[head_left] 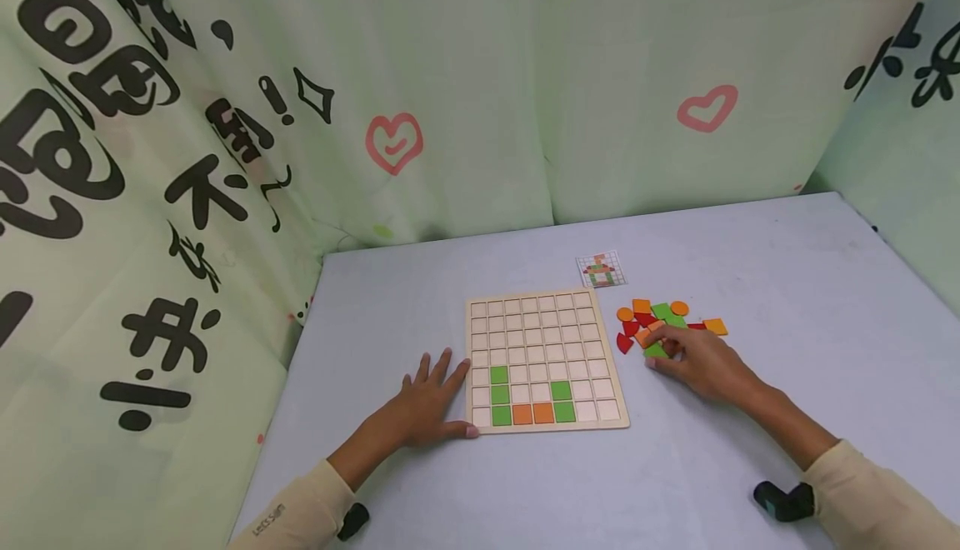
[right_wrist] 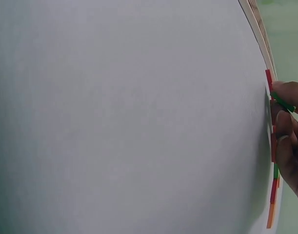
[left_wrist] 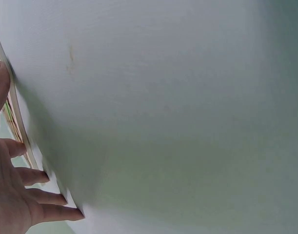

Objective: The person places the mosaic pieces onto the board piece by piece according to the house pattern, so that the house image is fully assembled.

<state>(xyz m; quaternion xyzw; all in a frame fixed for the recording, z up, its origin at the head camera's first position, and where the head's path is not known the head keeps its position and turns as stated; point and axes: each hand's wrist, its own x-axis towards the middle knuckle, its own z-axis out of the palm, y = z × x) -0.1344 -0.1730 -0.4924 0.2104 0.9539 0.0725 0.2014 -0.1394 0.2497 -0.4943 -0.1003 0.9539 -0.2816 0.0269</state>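
beige sleeves [head_left: 877, 492] come in at the near edge, left and right, with small black devices [head_left: 783, 502] beside the wrists. the left hand [head_left: 427, 412] is spread wide and grips nothing; its thumb touches the near left corner of a pale wooden board with a square grid [head_left: 531, 335], and its forefinger meets the left rim, probably to keep the board from sliding.

on the board's near rows sit three green square tiles [head_left: 499, 394] in a column, two orange square tiles [head_left: 532, 414] to their right along the nearest row, then two more green square tiles [head_left: 562, 401], seemingly laid cell by cell to build a figure.

right of the board, the right hand [head_left: 701, 362] is narrowed, pinching a thin green piece [right_wrist: 283, 101] between thumb and finger at the near side of a loose pile of red, orange and green pieces [head_left: 641, 306]. its outline is hard to tell. the pile probably lies there for easy reach.

beyond the board's far right corner, a small gridded card with a coloured figure [head_left: 601, 269] lies flat on the pale tabletop [head_left: 390, 308], likely placed in sight as a pattern.
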